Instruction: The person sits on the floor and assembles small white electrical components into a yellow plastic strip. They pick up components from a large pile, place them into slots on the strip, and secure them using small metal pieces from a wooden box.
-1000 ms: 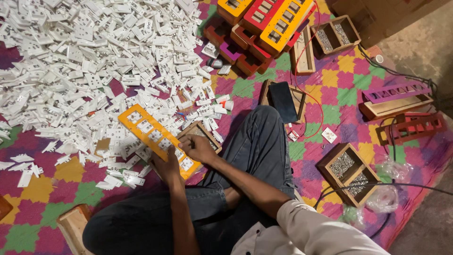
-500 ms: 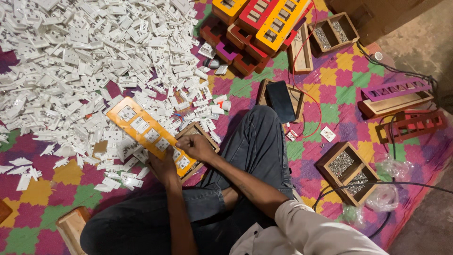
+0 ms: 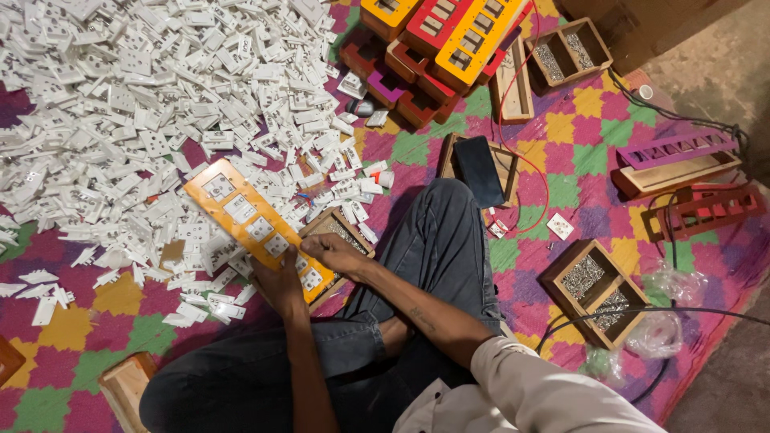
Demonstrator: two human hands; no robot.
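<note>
Now | both hands (image 3: 309,269) closed on orange tray (image 3: 241,216) | near end

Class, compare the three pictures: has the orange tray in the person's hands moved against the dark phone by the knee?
Yes, slightly. The orange tray has swung so its far end sits further from the phone, out over the white parts.

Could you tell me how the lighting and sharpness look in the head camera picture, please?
In the head view, light is bright and even on the pile of white plastic plates and the orange tray; the right edge by the bare floor falls dim; both the left hand and right hand look sharp, without motion blur; the sleeve at the bottom is slightly soft.
</note>
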